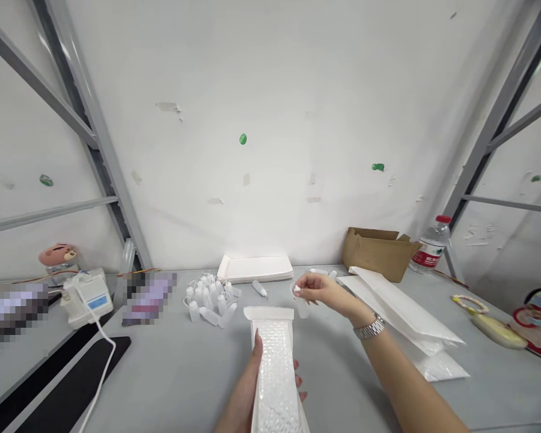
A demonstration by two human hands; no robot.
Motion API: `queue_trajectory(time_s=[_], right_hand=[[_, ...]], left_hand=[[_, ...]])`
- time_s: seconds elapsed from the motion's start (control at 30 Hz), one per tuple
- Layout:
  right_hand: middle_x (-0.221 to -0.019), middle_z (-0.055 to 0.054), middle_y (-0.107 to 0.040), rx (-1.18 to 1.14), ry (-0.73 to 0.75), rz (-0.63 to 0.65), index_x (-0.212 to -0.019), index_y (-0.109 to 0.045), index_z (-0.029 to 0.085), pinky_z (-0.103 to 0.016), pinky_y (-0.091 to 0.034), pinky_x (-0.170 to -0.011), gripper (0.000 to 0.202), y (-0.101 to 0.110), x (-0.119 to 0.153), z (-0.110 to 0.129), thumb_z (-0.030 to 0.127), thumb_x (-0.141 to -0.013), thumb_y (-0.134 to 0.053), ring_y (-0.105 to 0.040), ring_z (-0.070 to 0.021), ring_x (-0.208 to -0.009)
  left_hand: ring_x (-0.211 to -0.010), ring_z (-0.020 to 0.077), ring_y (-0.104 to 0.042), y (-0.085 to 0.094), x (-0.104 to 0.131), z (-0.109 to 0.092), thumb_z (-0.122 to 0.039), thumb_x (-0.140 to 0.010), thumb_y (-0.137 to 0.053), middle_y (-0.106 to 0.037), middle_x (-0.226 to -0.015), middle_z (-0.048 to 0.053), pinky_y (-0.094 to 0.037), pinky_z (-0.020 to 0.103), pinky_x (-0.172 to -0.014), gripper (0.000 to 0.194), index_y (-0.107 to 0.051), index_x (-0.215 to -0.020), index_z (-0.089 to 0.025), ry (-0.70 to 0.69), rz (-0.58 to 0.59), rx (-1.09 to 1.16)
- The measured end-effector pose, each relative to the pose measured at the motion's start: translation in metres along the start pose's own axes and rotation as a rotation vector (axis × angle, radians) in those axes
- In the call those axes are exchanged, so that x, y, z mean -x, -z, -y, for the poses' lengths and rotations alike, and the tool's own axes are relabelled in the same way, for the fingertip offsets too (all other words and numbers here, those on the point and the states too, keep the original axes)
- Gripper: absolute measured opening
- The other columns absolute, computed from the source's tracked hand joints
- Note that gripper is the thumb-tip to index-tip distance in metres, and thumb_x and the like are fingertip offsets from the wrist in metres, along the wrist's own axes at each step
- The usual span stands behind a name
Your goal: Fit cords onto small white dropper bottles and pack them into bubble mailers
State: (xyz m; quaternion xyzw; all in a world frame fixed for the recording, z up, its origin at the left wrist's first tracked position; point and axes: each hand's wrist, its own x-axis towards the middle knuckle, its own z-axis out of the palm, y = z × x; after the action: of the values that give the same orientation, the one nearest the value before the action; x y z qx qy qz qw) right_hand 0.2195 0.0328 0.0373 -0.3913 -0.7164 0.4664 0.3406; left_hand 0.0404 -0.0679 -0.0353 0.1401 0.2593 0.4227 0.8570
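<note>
My left hand [251, 368] is wrapped round a white bubble mailer [277, 373], its thumb in front and fingertips showing at the right edge. The flap end of the mailer points away from me. Just beyond it, my right hand [324, 291] pinches a small translucent squeeze bottle [303, 310] by its white cap; the fingers partly hide it. A cluster of similar squeeze bottles [210, 294] stands and lies to the left on the grey table. One single bottle [259, 288] lies between that cluster and my right hand.
A stack of white mailers [256, 269] lies against the wall. On the right are loose white mailers [408, 310], a cardboard box [381, 252], a water bottle [431, 243] and a beaded loop [471, 304]. On the left sit a white device [88, 297] with a cable and a black mat [79, 379].
</note>
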Motion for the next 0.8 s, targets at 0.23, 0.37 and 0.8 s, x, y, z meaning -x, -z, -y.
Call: queue_trajectory(time_s=[0.23,0.37,0.8], right_hand=[[-0.074,0.001,-0.057,-0.343,0.164,-0.148,-0.091,-0.055,0.021,-0.025,-0.041,-0.054,0.028,-0.053,-0.005,0.000,0.036,-0.070,-0.065,-0.050,-0.0104,-0.059],[-0.080,0.000,-0.056,-0.294,0.155,-0.230,-0.082,-0.055,0.021,-0.025,-0.041,-0.059,0.022,-0.064,-0.005,-0.005,0.036,-0.070,-0.065,-0.051,-0.0113,-0.068],[-0.073,0.001,-0.058,-0.043,0.104,-0.075,-0.094,-0.058,0.022,-0.028,-0.040,-0.070,0.027,-0.068,0.005,0.002,0.036,-0.071,-0.065,-0.053,-0.0147,-0.075]], left_hand=[[-0.061,0.0189,-0.059,0.000,0.001,0.002,-0.075,-0.062,-0.041,-0.060,-0.071,0.008,-0.044,0.040,-0.072,0.069,-0.063,-0.082,-0.012,0.020,-0.018,-0.066],[-0.060,0.0189,-0.059,-0.003,0.006,0.002,-0.074,-0.063,-0.042,-0.061,-0.071,0.008,-0.045,0.039,-0.070,0.070,-0.064,-0.080,-0.011,0.020,-0.015,-0.058],[-0.058,0.0207,-0.059,-0.003,0.010,-0.004,-0.073,-0.066,-0.041,-0.062,-0.067,0.009,-0.045,0.039,-0.068,0.068,-0.063,-0.075,-0.009,0.010,-0.040,0.012]])
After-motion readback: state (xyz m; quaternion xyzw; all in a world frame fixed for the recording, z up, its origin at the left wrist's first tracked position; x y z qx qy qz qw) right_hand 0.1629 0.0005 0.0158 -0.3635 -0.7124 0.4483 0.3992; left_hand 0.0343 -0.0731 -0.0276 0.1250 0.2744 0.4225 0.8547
